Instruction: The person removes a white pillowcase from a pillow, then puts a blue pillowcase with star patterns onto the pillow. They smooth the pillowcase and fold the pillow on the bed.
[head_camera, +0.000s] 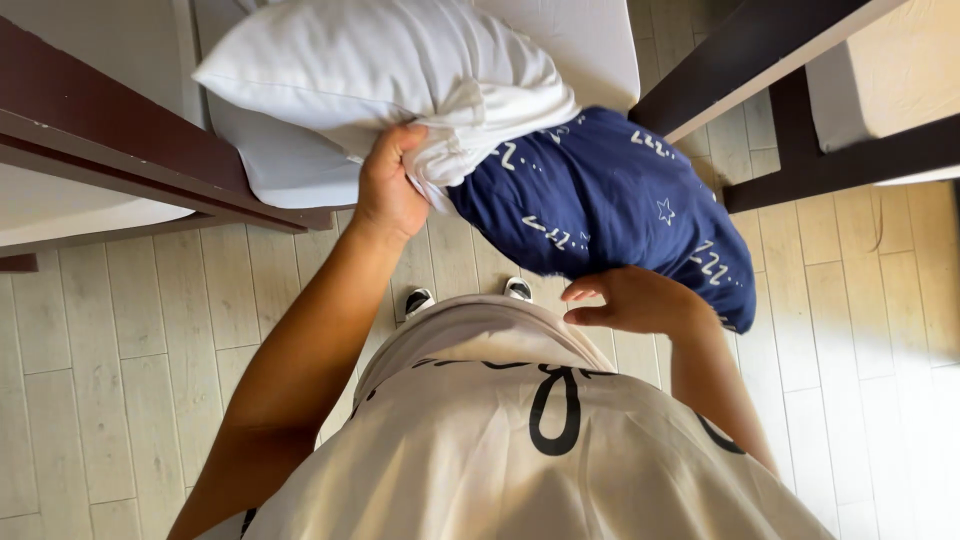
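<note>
From the head camera, the left hand (388, 185) is clenched around the bunched edge of a white fabric pillowcase (380, 70), held up above the pale wood-plank floor (120, 340). The soft navy-blue pillow with white star and letter print (610, 205) sticks out of the pillowcase. The right hand (635, 300) lies under the pillow's lower end with loosely curled, open fingers, gripping nothing.

We count two hands: the left hand (388, 190) at centre and the right hand (630, 300) nearer. We count one pillow (600, 210) in dark blue, one white pillowcase (400, 70) bunched over its far end, two shoe tips (418, 298) on the floor, and two dark wooden bed frames (120, 150), left and right.
</note>
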